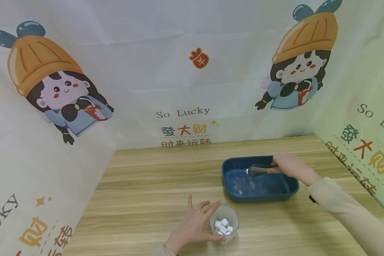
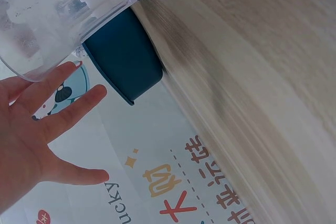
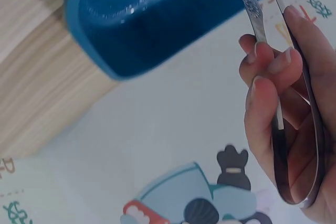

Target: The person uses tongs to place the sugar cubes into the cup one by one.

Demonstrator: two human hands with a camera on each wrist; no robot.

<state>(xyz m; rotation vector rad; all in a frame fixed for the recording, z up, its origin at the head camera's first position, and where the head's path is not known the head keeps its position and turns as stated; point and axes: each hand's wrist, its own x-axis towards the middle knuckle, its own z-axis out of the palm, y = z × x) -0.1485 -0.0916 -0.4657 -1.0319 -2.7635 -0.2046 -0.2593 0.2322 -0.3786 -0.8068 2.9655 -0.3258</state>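
My left hand [image 1: 193, 224] holds a clear cup [image 1: 235, 214] at its side, thumb at the near side and index finger along the far rim. Its other fingers spread away from the cup in the left wrist view. Several small white cubes [image 1: 223, 224] lie in the bottom of the cup. My right hand [image 1: 289, 165] grips metal tongs [image 3: 254, 17] with perforated tips. Between those tips sits a white cube [image 1: 248, 171], over the inside of a dark blue basin [image 1: 259, 199]. The cube is partly cut off at the top of the right wrist view.
Cup and basin stand on a wood-grain table [image 1: 147, 185], the basin farther back and to the right. A printed white cloth [image 1: 140, 71] with cartoon figures rises behind the table and along both sides.
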